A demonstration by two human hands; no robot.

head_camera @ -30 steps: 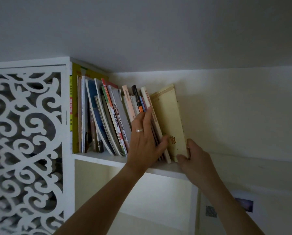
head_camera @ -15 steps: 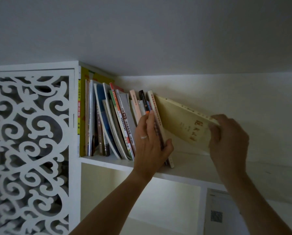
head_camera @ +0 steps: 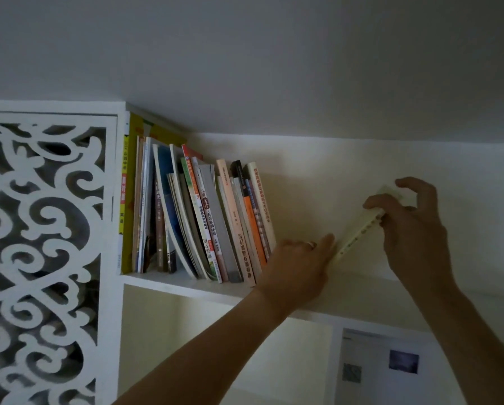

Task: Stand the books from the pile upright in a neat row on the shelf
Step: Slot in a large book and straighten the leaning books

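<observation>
Nearest, the two forearms reach up from below; the left hand (head_camera: 299, 258) lies low on the shelf (head_camera: 186, 283), fingers stretched flat toward the foot of the cream book (head_camera: 359, 229), its fingertips at or just short of the lower edge — contact cannot be told for certain; it holds nothing. The right hand (head_camera: 411, 226) pinches the cream book's upper end between thumb and fingers, the remaining fingers spread loose above it. The book leans hard to the right, foot on the shelf, well apart from the row (head_camera: 204, 220), which stands at the left end of the shelf against the lattice panel (head_camera: 43, 244).

The risks, as I judge them: the row already leans left, its outer books (head_camera: 259, 211) unsupported on the right now that no hand braces them; they could slide or fan open into the gap. The cream book is held only by a light pinch at one end; if the foot skids on the smooth shelf, it may drop flat or slip off the front edge. Swinging it upright too fast could knock the outer books over — better to close the gap slowly, foot first. The pile itself is out of view; further back, only the wall and ceiling.
</observation>
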